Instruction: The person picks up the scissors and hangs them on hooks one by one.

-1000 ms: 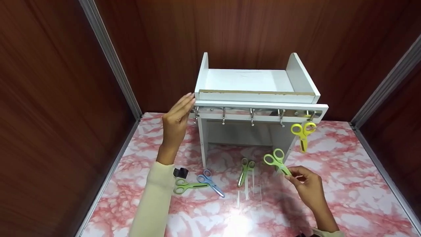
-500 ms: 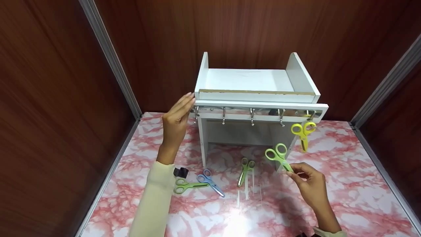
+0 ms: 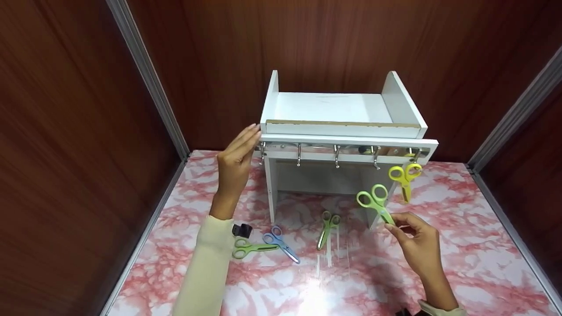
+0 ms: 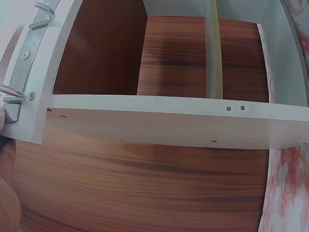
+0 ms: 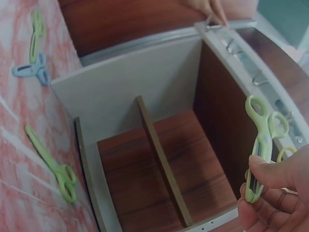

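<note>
My right hand [image 3: 417, 245] pinches green scissors [image 3: 374, 202] by the blade end, the two finger loops pointing up toward the hook rail [image 3: 318, 150]. In the right wrist view, thumb and fingers close round the blades of these green scissors [image 5: 263, 130]. Yellow scissors [image 3: 405, 182] hang from the rail's rightmost hook, just above and right of the held pair. My left hand [image 3: 237, 160] rests with straight fingers against the left end of the white shelf unit [image 3: 342, 130]; only its edge shows in the left wrist view.
On the marbled table [image 3: 483, 245] lie green scissors [image 3: 253, 248], blue scissors [image 3: 281, 245] partly over them, and another green pair [image 3: 328, 229] in front of the unit. A small black object [image 3: 242, 230] sits near the left sleeve. Wood-look walls [image 3: 333, 44] enclose the table.
My right hand has risen slightly and shifted right, bringing the green scissors up nearer the hook rail. The left hand stays in place on the unit.
</note>
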Tool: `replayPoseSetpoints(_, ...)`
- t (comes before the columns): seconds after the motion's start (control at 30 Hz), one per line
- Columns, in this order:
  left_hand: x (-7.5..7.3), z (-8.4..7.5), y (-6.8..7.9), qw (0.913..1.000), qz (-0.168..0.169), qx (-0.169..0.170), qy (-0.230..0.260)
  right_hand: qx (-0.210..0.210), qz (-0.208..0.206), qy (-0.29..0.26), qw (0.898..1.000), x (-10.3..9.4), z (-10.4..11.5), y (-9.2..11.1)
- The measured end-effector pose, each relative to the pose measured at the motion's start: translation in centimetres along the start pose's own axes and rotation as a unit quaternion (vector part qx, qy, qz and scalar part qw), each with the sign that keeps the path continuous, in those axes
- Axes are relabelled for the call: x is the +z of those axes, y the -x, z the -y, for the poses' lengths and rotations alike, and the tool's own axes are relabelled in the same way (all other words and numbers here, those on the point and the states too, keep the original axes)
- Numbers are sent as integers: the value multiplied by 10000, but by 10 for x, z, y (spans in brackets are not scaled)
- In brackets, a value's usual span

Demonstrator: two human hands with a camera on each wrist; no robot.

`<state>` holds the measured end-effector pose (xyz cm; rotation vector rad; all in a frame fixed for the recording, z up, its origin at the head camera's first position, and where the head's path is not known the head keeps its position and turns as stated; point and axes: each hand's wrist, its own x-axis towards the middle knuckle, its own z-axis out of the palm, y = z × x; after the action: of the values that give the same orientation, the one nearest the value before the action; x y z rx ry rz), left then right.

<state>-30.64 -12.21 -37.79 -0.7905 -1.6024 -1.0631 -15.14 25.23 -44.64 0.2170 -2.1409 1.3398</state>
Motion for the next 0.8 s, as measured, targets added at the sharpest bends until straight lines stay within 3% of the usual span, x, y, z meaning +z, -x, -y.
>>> replayPoseSetpoints(0.3, 0, -1, -1, 10000, -5, 16, 64, -83, -128, -105, 9998, -1, 12, -5)
replayPoseSetpoints(0.8, 1, 3, 1, 10000, -39, 44, 25, -664, -229, -374, 9968, 0, 12, -12)
